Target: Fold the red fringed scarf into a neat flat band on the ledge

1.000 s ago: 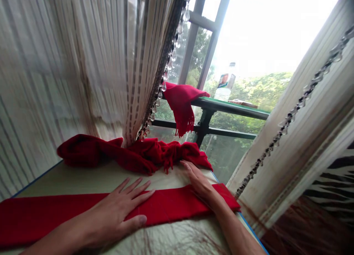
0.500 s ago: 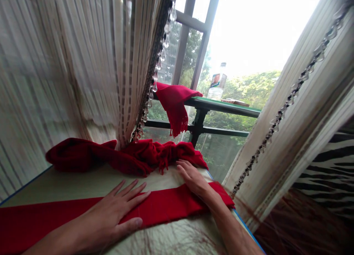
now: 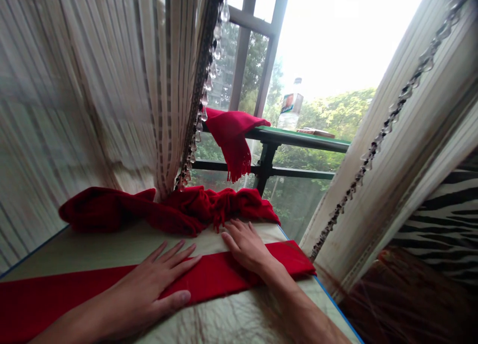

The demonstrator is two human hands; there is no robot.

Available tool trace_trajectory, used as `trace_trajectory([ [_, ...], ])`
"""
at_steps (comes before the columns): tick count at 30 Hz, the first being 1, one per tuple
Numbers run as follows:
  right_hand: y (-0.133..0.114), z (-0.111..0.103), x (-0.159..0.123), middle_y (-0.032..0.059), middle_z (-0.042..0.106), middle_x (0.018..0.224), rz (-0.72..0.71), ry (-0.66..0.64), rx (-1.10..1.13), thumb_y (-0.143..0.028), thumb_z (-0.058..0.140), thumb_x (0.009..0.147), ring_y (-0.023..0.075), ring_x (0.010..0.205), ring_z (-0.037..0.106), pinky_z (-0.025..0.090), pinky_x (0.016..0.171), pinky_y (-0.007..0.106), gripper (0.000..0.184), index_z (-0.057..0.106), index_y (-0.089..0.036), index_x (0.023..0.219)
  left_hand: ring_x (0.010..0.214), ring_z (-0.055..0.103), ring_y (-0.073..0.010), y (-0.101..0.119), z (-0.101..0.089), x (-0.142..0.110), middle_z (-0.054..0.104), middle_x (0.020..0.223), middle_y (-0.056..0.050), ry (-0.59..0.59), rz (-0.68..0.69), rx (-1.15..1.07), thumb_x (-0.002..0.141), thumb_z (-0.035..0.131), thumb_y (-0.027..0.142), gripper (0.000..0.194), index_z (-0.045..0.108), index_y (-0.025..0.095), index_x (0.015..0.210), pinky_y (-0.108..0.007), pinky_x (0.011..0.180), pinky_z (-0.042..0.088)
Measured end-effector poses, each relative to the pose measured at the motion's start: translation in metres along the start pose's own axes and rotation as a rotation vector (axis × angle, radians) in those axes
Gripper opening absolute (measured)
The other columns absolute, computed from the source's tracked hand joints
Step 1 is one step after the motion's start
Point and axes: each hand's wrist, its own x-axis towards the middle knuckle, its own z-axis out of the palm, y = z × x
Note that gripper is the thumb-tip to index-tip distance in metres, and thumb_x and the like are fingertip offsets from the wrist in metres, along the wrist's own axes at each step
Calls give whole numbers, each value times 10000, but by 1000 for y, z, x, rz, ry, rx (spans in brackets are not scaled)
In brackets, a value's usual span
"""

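Note:
A long red scarf (image 3: 220, 277) lies flat as a folded band across the pale table top (image 3: 112, 247). My left hand (image 3: 157, 284) rests on the band with its fingers stretched out flat. My right hand (image 3: 246, 244) lies flat too, palm on the band's upper edge and fingers reaching toward a bunched red scarf (image 3: 186, 212) at the table's far side. Neither hand holds anything.
A striped curtain with a bead fringe (image 3: 197, 125) hangs over the bunched scarf. Beyond it, a green railing (image 3: 309, 140) carries another red scarf (image 3: 231, 135) and a plastic bottle (image 3: 290, 110). A second curtain (image 3: 403, 150) hangs at the right, by the table's blue edge (image 3: 332, 304).
My right hand has slid leftward along the band, away from the table's right end. The left hand has stayed put. The view has shifted slightly.

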Motion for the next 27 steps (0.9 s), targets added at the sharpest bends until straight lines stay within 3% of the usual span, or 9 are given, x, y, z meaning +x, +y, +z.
trace_trajectory([
  [4, -1, 1, 0, 124, 559, 1506, -13, -9, -1, -517, 321, 1058, 300, 1458, 423, 251, 1211, 641, 481, 579, -251, 1364, 1510, 299, -359, -5, 1, -2, 310, 1635, 1, 10, -12, 2, 993, 507, 632, 618, 352, 419, 1552, -579, 1227, 271],
  [9, -1, -3, -1, 132, 499, 1561, -22, -3, 1, -525, 299, 1063, 303, 1485, 379, 204, 1222, 644, 510, 526, -241, 1420, 1518, 266, -371, -7, -1, -5, 274, 1645, 8, -11, -29, 3, 991, 496, 644, 614, 350, 434, 1549, -603, 1219, 268],
  [14, -4, -7, -4, 146, 564, 1494, -28, -40, 0, -532, 311, 1059, 312, 1421, 464, 261, 1190, 655, 495, 602, -234, 1325, 1510, 289, -374, -7, -2, -4, 309, 1633, 6, -14, -31, -2, 977, 525, 645, 619, 381, 429, 1539, -599, 1220, 273],
  [19, -9, -7, -5, 167, 471, 1579, -30, -49, -19, -545, 305, 1055, 327, 1502, 352, 186, 1213, 674, 523, 546, -232, 1398, 1530, 233, -366, -10, 1, -3, 236, 1660, 9, -27, -1, 4, 998, 482, 644, 629, 315, 436, 1568, -625, 1229, 222],
  [23, -10, -6, -6, 154, 535, 1529, -54, -83, -21, -530, 333, 1053, 319, 1488, 384, 231, 1202, 679, 489, 574, -244, 1368, 1535, 227, -350, -11, 3, -5, 239, 1663, 6, -4, 14, -14, 1002, 493, 626, 645, 287, 430, 1581, -602, 1239, 218],
  [27, -16, -10, -7, 178, 529, 1531, -77, -89, -24, -504, 328, 1059, 337, 1497, 370, 202, 1207, 705, 502, 570, -211, 1387, 1539, 226, -340, -15, 7, -6, 240, 1669, -5, 18, 57, -28, 1009, 499, 605, 644, 284, 420, 1587, -574, 1250, 205],
])
